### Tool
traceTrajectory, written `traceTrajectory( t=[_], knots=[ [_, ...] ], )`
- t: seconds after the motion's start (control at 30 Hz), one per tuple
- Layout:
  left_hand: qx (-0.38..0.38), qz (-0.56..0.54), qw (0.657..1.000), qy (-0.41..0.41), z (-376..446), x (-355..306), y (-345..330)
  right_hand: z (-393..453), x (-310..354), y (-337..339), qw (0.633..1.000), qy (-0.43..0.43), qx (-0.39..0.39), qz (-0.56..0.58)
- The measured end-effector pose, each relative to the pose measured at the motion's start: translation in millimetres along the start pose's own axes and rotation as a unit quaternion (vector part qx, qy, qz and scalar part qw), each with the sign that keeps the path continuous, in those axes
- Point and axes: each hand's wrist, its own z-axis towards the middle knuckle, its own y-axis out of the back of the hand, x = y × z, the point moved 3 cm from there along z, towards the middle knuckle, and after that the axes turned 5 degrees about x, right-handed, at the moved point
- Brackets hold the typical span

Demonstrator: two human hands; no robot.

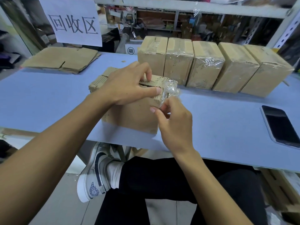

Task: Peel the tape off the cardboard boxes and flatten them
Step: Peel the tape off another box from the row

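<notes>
Bare forearms, black trousers (162,181), white-grey sneaker (95,177), white sock (114,174).

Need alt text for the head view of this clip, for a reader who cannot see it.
A person's left hand holds a cardboard box on a blue table while the right hand pinches clear tape at its corner. Five taped boxes stand behind, flattened cardboard lies far left, a phone right.
</notes>
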Motion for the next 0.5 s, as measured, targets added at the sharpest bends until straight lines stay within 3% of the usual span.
traceTrajectory(
  t=[0.2,0.37,0.5],
  knots=[
    [-0.003,-0.004,1.000,-0.009,0.9,1.9,0.0,8.5,-6.9,19.8,0.995,0.023,0.096,0.005],
    [-0.005,0.004,1.000,-0.009,1.4,2.0,-1.0,15.0,-3.0,32.7,0.989,-0.053,0.094,0.096],
    [-0.005,0.006,1.000,-0.006,1.3,2.2,-1.5,4.7,-1.0,20.2,0.990,-0.062,0.114,0.053]
  ],
)
